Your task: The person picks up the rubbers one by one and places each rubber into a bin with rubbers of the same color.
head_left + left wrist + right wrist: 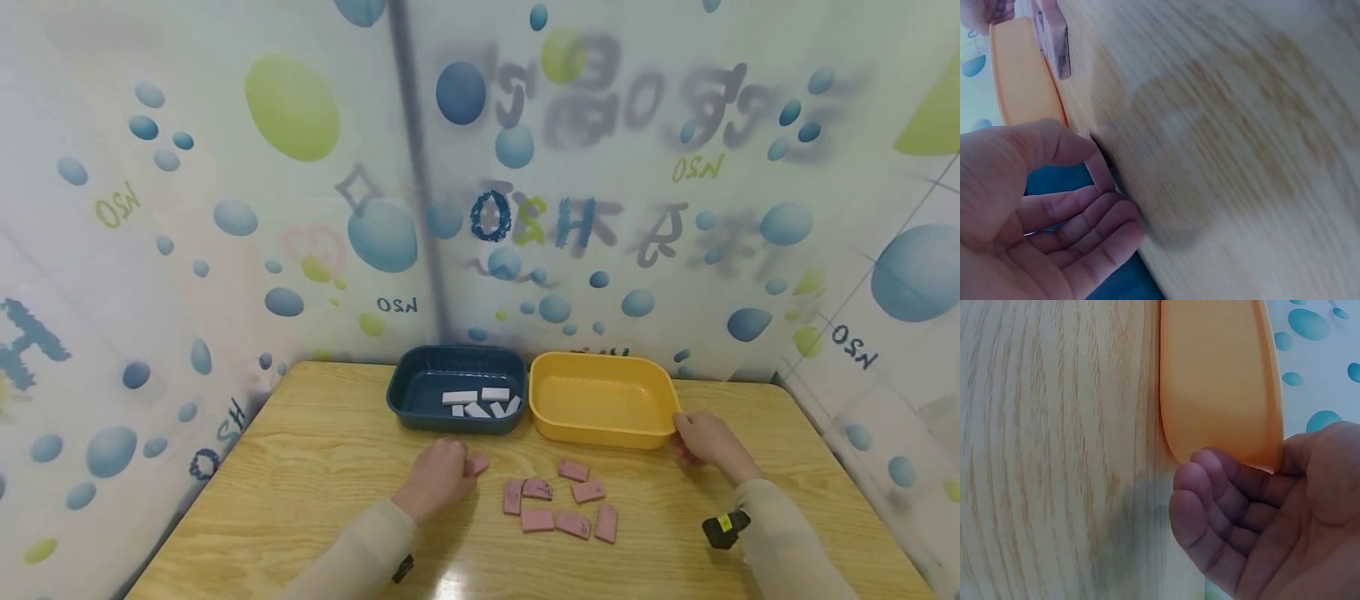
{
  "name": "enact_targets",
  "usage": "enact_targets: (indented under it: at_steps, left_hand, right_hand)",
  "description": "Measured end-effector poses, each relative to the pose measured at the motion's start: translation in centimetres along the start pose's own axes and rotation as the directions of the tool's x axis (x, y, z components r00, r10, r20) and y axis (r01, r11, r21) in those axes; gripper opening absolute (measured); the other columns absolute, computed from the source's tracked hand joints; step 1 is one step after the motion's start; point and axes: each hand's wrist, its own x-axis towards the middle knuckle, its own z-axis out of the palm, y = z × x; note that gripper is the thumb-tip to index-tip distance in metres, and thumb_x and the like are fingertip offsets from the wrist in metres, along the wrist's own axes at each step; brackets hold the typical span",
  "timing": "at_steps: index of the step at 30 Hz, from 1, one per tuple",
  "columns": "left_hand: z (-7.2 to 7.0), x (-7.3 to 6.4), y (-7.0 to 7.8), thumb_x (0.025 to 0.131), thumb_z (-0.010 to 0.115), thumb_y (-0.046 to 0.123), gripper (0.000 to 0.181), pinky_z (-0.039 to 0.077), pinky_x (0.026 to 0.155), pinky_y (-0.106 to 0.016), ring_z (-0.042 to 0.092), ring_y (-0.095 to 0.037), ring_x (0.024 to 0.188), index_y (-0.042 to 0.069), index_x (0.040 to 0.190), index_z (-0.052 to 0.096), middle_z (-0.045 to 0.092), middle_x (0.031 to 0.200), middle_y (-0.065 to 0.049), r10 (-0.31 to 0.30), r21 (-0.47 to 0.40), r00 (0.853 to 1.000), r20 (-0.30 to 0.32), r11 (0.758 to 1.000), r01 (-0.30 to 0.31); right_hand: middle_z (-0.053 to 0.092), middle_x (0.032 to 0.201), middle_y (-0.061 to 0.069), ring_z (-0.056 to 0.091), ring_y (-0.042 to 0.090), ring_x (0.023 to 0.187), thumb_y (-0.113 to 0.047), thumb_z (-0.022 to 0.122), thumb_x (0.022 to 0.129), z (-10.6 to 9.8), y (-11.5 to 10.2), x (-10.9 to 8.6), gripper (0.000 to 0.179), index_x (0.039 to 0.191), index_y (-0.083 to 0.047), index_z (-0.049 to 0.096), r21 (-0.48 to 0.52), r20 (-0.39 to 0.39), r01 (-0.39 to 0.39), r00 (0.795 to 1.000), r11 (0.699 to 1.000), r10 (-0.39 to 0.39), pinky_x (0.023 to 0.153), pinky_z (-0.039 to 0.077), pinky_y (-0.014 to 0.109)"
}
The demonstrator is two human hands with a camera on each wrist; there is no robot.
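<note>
My left hand (435,477) pinches a small flat pink block (477,464) between thumb and forefinger, just in front of the dark blue bin (457,423). In the left wrist view that block (1100,170) stands on its edge close to the table, its ends partly covered by the fingers. My right hand (705,439) holds the right front corner of the yellow bin (600,432), thumb at the rim and fingers curled beneath, as the right wrist view shows. Several other pink blocks (537,521) lie loose on the table between the hands, some with dark marks.
Several white blocks (460,397) lie inside the blue bin. Both bins stand side by side at the back of the wooden table (300,467), against a patterned curtain (337,183). A black wrist camera (724,530) sits at the right sleeve.
</note>
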Motion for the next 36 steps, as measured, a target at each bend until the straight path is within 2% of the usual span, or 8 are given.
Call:
enact_targets:
  at_steps: [9,14,18,23,31,36]
  left_hand:
    - [-0.2,-0.8,0.1,0.077,0.085,0.011,0.031,0.041,0.057,-0.029,0.044,-0.012,0.060,0.011,0.064,0.056,0.051,0.064,0.002,0.074,0.027,0.995,-0.066,0.997,-0.073]
    - [-0.7,-1.1,0.8,0.077,0.084,0.011,0.024,0.042,0.057,-0.027,0.045,-0.011,0.059,0.010,0.067,0.062,0.054,0.065,0.002,0.066,-0.003,0.997,-0.048,0.998,-0.066]
    - [-0.8,-1.2,1.4,0.079,0.084,0.014,0.026,0.041,0.056,-0.026,0.044,-0.010,0.059,0.011,0.066,0.062,0.053,0.064,0.004,0.069,0.002,0.997,-0.035,0.998,-0.069]
    - [-1.1,-1.1,2.0,0.079,0.082,0.014,0.024,0.041,0.058,-0.027,0.045,-0.010,0.060,0.012,0.066,0.063,0.053,0.064,0.004,0.080,0.007,0.996,-0.028,0.997,-0.080]
    - [-1.8,-1.0,2.8,0.080,0.080,0.014,0.017,0.044,0.059,-0.026,0.048,-0.009,0.062,0.012,0.068,0.068,0.056,0.065,0.005,0.093,-0.012,0.996,-0.017,0.996,-0.093]
    - [-2.0,-1.0,3.2,0.080,0.081,0.012,0.016,0.047,0.060,-0.026,0.051,-0.009,0.066,0.011,0.070,0.069,0.057,0.070,0.004,0.149,-0.005,0.987,-0.066,0.989,-0.149]
  right_hand:
    - [0.056,0.068,0.004,0.057,0.017,0.061,-0.020,0.029,0.108,0.0,0.3,0.2,0.046,0.083,0.002,0.060,0.011,0.012,0.013,1.000,1.000,-0.013,0.058,0.052,0.031]
    - [0.058,0.067,0.003,0.058,0.016,0.061,-0.022,0.035,0.109,-0.2,0.2,0.1,0.045,0.083,0.003,0.063,0.005,-0.004,0.015,1.000,1.000,-0.015,0.059,0.055,0.031]
    - [0.059,0.064,0.004,0.057,0.017,0.060,-0.023,0.043,0.108,-0.5,-0.1,-0.2,0.044,0.078,0.000,0.064,-0.079,-0.050,0.026,0.998,0.997,-0.030,0.060,0.051,0.031]
    - [0.055,0.058,0.002,0.052,0.018,0.058,-0.025,0.051,0.107,-0.6,-0.5,-0.6,0.044,0.070,-0.004,0.062,-0.166,-0.119,0.026,0.992,0.986,-0.046,0.061,0.041,0.031]
    - [0.057,0.062,0.001,0.051,0.019,0.061,-0.025,0.060,0.103,-0.4,-0.7,-0.8,0.036,0.074,-0.003,0.064,-0.209,-0.227,0.017,0.972,0.978,-0.065,0.059,0.039,0.031]
    - [0.060,0.064,0.003,0.054,0.019,0.061,-0.025,0.063,0.101,-0.2,-0.6,-0.9,0.034,0.076,-0.001,0.065,-0.215,-0.260,0.031,0.962,0.976,-0.088,0.056,0.041,0.031]
